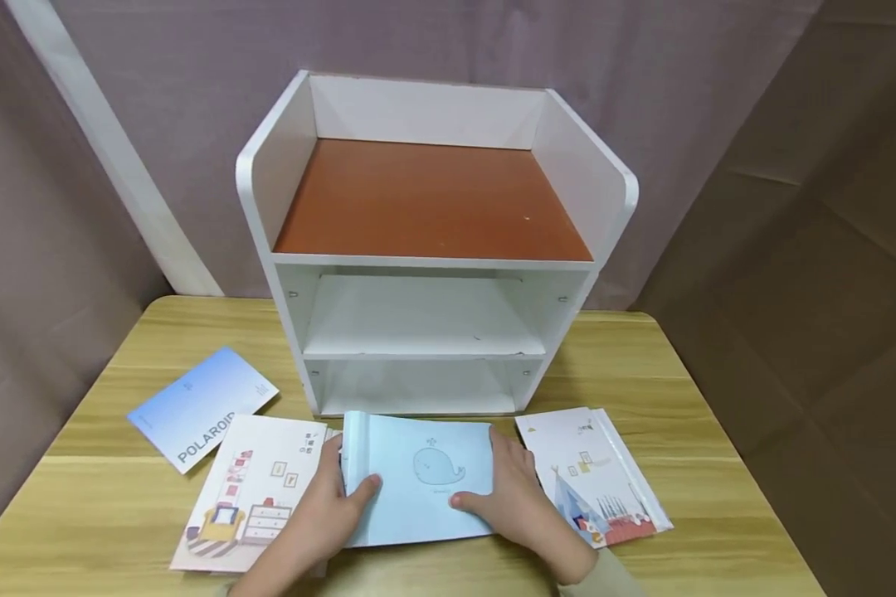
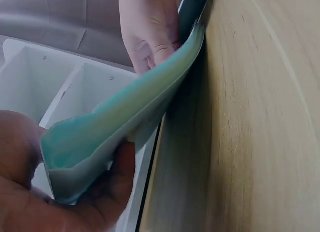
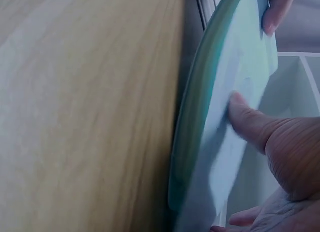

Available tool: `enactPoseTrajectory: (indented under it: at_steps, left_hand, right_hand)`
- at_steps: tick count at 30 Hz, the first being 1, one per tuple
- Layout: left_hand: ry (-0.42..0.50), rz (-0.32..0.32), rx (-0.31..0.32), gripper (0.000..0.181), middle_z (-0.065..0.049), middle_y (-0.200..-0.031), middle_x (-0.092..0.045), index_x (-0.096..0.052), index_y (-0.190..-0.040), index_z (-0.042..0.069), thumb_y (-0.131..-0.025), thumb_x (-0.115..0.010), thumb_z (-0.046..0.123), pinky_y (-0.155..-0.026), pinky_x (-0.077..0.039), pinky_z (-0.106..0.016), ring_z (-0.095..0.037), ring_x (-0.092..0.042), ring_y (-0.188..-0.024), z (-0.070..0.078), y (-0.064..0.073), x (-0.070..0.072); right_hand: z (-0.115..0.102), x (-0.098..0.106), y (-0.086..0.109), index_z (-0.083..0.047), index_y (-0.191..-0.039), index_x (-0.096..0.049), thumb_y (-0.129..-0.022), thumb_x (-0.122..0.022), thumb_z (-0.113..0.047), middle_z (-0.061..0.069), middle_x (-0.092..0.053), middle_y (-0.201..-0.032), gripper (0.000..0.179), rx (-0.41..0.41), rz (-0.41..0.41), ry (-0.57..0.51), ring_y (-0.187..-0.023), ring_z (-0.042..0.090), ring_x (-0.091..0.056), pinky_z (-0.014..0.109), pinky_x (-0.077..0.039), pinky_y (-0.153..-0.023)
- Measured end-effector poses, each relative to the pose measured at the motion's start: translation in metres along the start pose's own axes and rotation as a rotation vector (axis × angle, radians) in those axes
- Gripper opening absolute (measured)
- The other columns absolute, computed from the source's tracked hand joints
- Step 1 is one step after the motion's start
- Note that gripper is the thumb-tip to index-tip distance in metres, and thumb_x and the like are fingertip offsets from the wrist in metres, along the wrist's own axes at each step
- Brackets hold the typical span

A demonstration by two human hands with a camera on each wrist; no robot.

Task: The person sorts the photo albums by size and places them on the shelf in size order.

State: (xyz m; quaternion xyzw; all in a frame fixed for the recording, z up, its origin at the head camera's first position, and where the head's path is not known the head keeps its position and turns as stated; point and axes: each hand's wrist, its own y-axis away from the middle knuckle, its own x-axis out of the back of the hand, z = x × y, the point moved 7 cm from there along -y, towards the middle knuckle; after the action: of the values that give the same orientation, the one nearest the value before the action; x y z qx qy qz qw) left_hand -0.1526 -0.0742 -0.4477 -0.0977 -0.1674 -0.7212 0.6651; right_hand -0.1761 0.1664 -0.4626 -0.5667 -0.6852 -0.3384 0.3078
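Both hands hold a light blue booklet (image 1: 399, 518) with a whale drawing on its cover, just in front of the white shelf unit. My left hand (image 1: 333, 506) grips its left edge, thumb on the cover and fingers beneath. At the opposite end, my right hand (image 1: 518, 493) holds the right edge, its thumb pressed on the cover below the whale. In the left wrist view the booklet (image 2: 120, 117) bows slightly and its page edges show. The right wrist view shows the thumb (image 3: 245, 115) lying on the cover.
A white shelf unit (image 1: 429, 262) with a brown top stands at the back of the wooden table (image 1: 60, 497). On the left lie a booklet with an armchair picture (image 1: 250, 473) and a blue POLAROID card (image 1: 202, 406). A booklet with a tent picture (image 1: 593, 464) lies right.
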Motion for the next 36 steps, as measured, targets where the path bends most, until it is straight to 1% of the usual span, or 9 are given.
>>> enactPoseTrajectory:
  at_steps: [3, 7, 14, 20, 22, 25, 28, 32, 36]
  left_hand:
    - [0.061, 0.006, -0.026, 0.063, -0.021, -0.137, -0.045, -0.025, -0.146, 0.006, -0.095, -0.061, 0.014, -0.1, -0.042, -0.051, -0.031, -0.048, -0.121, 0.005, 0.003, 0.001]
    - [0.189, 0.018, -0.045, 0.055, -0.014, -0.125, -0.054, -0.034, -0.143, 0.014, -0.095, -0.06, 0.011, -0.086, -0.051, -0.041, -0.025, -0.056, -0.106, 0.013, 0.006, 0.004]
    - [0.33, 0.043, -0.067, 0.046, -0.011, -0.114, -0.06, -0.046, -0.136, 0.021, -0.095, -0.06, 0.007, -0.072, -0.056, -0.038, -0.026, -0.06, -0.094, 0.028, 0.015, 0.013]
    - [0.376, 0.04, -0.147, 0.048, -0.012, -0.114, -0.061, -0.049, -0.135, 0.024, -0.093, -0.061, 0.005, -0.07, -0.057, -0.039, -0.029, -0.061, -0.094, 0.039, 0.02, 0.019]
    - [0.398, 0.047, -0.191, 0.049, -0.011, -0.115, -0.061, -0.047, -0.136, 0.023, -0.093, -0.061, 0.004, -0.07, -0.058, -0.04, -0.028, -0.062, -0.094, 0.04, 0.021, 0.022]
    - [0.448, 0.059, -0.275, 0.052, -0.013, -0.117, -0.062, -0.044, -0.138, 0.019, -0.093, -0.06, 0.0, -0.068, -0.059, -0.043, -0.028, -0.065, -0.093, 0.044, 0.023, 0.025]
    - [0.502, 0.079, -0.345, 0.052, -0.015, -0.119, -0.062, -0.042, -0.14, 0.012, -0.093, -0.058, -0.004, -0.067, -0.059, -0.045, -0.027, -0.066, -0.094, 0.046, 0.026, 0.028]
    - [0.542, 0.124, -0.406, 0.054, -0.014, -0.124, -0.06, -0.038, -0.143, 0.008, -0.093, -0.054, -0.007, -0.068, -0.059, -0.044, -0.025, -0.065, -0.097, 0.047, 0.027, 0.035]
    - [0.577, 0.149, -0.433, 0.055, -0.012, -0.126, -0.059, -0.034, -0.144, 0.005, -0.094, -0.051, -0.01, -0.072, -0.059, -0.044, -0.024, -0.065, -0.1, 0.045, 0.027, 0.041]
  right_hand:
    - [0.001, 0.004, 0.002, 0.003, -0.151, -0.02, -0.073, -0.079, -0.055, 0.025, -0.028, -0.15, 0.113, 0.0, 0.005, -0.047, -0.137, 0.042, -0.022, 0.057, -0.026, -0.11]
    - [0.004, 0.008, 0.005, 0.001, -0.151, -0.02, -0.08, -0.072, -0.055, 0.022, -0.032, -0.149, 0.104, 0.01, 0.008, -0.117, -0.136, 0.038, -0.028, 0.055, -0.029, -0.109]
    - [0.009, 0.007, 0.006, 0.005, -0.15, -0.014, -0.089, -0.064, -0.051, 0.021, -0.044, -0.136, 0.096, -0.026, -0.04, -0.311, -0.117, 0.03, -0.05, 0.045, -0.05, -0.091]
    - [0.009, 0.008, 0.004, 0.002, -0.152, -0.004, -0.089, -0.063, -0.052, 0.011, -0.058, -0.11, 0.101, -0.068, -0.048, -0.389, -0.093, 0.018, -0.056, 0.03, -0.05, -0.077]
    - [0.006, 0.007, 0.004, 0.001, -0.152, -0.001, -0.091, -0.062, -0.05, 0.011, -0.06, -0.11, 0.1, -0.053, -0.058, -0.434, -0.092, 0.017, -0.058, 0.029, -0.051, -0.077]
    - [0.002, 0.007, 0.005, -0.001, -0.152, -0.001, -0.094, -0.06, -0.046, 0.017, -0.061, -0.119, 0.094, -0.018, -0.075, -0.548, -0.1, 0.022, -0.063, 0.033, -0.054, -0.084]
    - [-0.001, 0.006, 0.006, -0.002, -0.15, -0.007, -0.096, -0.058, -0.04, 0.022, -0.058, -0.125, 0.084, 0.015, -0.087, -0.673, -0.109, 0.027, -0.062, 0.038, -0.053, -0.09]
    - [-0.002, 0.006, 0.008, 0.002, -0.139, -0.032, -0.097, -0.058, -0.036, 0.02, -0.065, -0.115, 0.062, 0.027, -0.096, -0.736, -0.1, 0.026, -0.066, 0.033, -0.055, -0.084]
    - [-0.003, 0.006, 0.01, 0.001, -0.129, -0.045, -0.097, -0.06, -0.032, 0.018, -0.067, -0.109, 0.049, 0.038, -0.103, -0.788, -0.089, 0.027, -0.07, 0.036, -0.059, -0.073]
